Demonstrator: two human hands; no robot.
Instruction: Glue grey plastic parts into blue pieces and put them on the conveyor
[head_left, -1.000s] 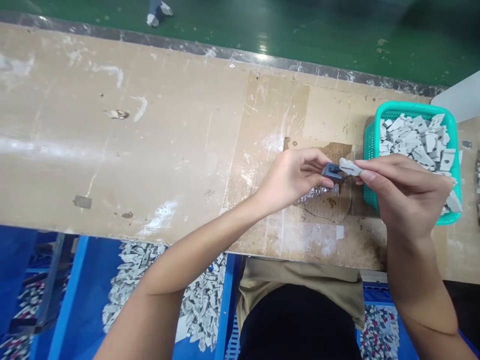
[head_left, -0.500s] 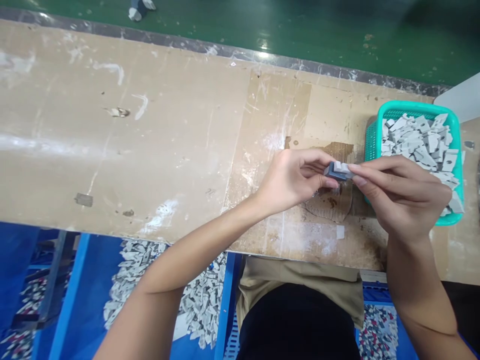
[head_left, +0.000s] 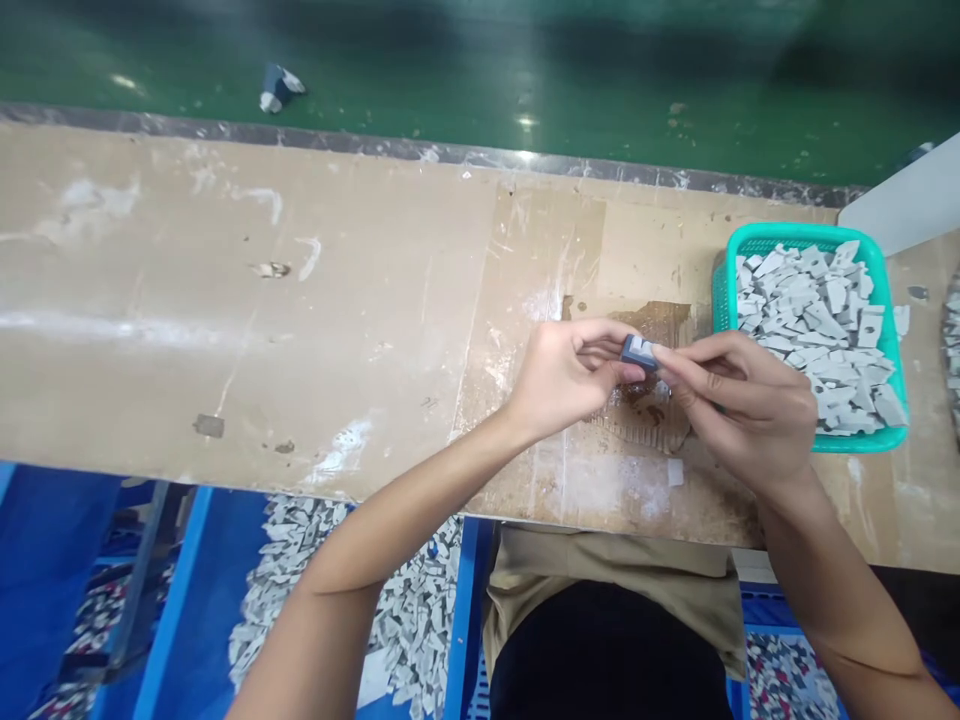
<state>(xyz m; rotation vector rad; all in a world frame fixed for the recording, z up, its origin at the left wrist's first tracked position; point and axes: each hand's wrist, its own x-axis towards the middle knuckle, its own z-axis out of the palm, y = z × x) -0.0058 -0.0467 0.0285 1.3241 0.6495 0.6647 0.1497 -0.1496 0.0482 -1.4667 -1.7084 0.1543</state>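
A tan, scuffed, glossy-patched worktop (head_left: 390,330) stretched beneath a turquoise, perforated plastic basket (head_left: 806,235) of flat, angular, matte pale-grey pieces (head_left: 814,300), just beyond the right hand (head_left: 750,400). The left hand (head_left: 559,375) pinched a small slate-blue, hard-edged block (head_left: 637,363) between thumb and fingers. The block lay between both hands' fingertips, its long axis roughly crosswise, hands about equally near. Right fingertips pinched the pale, notched insert (head_left: 643,346) at the block's right end.
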